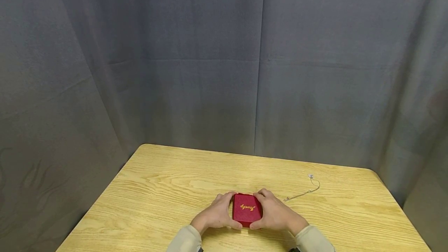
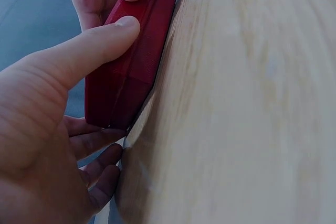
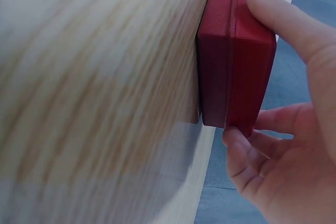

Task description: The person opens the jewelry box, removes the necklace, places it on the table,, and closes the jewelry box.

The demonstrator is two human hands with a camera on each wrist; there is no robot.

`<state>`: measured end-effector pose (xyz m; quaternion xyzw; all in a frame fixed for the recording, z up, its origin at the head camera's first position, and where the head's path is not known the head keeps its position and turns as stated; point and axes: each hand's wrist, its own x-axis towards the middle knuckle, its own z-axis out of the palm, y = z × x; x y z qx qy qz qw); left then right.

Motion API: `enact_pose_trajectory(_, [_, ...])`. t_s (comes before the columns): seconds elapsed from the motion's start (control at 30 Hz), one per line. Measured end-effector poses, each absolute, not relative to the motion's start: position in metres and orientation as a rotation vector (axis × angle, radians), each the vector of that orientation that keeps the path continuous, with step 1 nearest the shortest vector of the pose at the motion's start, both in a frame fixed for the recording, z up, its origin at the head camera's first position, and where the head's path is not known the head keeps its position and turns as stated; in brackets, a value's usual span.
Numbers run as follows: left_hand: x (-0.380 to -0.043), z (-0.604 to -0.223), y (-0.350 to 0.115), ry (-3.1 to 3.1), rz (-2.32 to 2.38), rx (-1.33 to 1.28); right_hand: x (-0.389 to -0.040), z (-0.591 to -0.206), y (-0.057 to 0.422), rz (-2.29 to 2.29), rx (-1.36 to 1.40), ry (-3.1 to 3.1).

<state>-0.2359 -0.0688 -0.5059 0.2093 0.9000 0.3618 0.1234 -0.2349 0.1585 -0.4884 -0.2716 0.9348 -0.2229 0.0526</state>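
Note:
A small red jewelry box [image 1: 246,214] with gold lettering on its lid lies on the wooden table, its lid down. My left hand [image 1: 217,212] holds the box from the left, thumb on the near side and fingers at the far side. From the right, my right hand [image 1: 277,212] grips it the same way. Both wrist views show the red box [image 2: 131,61] resting on the tabletop, with a seam running between lid and base. To the right of the hands, a thin silver chain necklace [image 1: 303,194] with a small pendant [image 1: 310,176] lies loosely stretched out.
The light wooden table [image 1: 168,178] has rounded far corners. Grey curtains [image 1: 203,88] hang behind it and along both sides.

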Motion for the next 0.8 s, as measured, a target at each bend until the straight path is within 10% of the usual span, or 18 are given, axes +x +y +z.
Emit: enact_pose_trajectory(0.8, [-0.2385, -0.5045, -0.0678, 2.644, 1.019, 0.618, -0.2358, -0.4863, 0.156, -0.652, -0.848, 2.838])
